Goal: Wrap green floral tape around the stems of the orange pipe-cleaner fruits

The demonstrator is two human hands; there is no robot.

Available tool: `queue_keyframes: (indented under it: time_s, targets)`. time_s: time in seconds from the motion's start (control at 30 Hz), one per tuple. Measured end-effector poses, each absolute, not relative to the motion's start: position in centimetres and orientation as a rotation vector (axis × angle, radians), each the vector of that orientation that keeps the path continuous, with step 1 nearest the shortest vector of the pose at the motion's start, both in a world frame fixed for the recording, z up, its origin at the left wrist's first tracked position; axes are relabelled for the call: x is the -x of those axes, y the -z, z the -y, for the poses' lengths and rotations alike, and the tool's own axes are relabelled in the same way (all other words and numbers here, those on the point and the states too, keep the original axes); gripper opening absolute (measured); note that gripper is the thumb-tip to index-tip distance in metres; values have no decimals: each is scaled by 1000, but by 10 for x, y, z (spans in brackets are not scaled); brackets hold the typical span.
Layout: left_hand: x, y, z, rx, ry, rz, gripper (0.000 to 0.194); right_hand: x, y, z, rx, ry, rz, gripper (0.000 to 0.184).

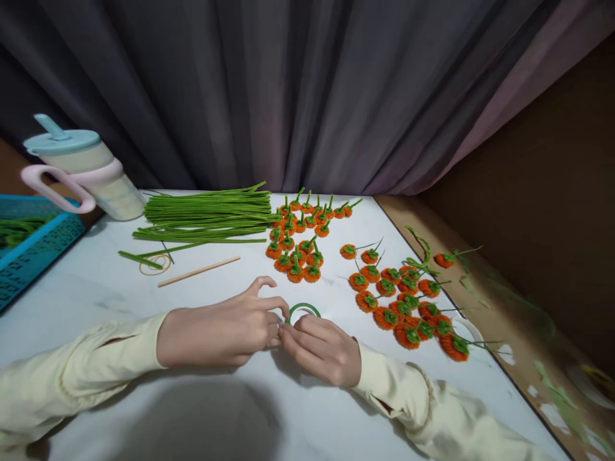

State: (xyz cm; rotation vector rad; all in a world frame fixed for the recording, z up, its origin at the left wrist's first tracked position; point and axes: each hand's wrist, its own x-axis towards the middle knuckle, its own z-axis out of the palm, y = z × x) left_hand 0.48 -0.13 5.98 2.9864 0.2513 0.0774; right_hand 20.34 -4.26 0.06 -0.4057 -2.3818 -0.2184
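Holding the curled fingertips of left hand and right hand close together, one left finger raised, at the green tape roll. Cannot tell, because of the covering fingers, how tightly closed or what exactly pinched. Having beyond, on the white table, a wooden stick, a bundle of green stems and orange fruits; farther right, a second orange group. Having at far left a lidded cup near a blue basket.

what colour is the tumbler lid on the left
Light blue; the tumbler lid shows best in the head view, the only one here.
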Motion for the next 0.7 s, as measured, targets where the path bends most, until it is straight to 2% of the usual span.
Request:
queue_keyframes:
  time_s: [0.13,0.27,0.7]
  targets:
    - [-6,-58,1,-2997,-155,-415,21,-203,7,42,489,30,2335,21]
    - [-7,-54,3,-3041,-212,-417,22,-201,9,41,515,-88,2305,19]
    - [-4,-37,5,-3096,-148,-336,27,-198,2,40,445,84,2268,13]
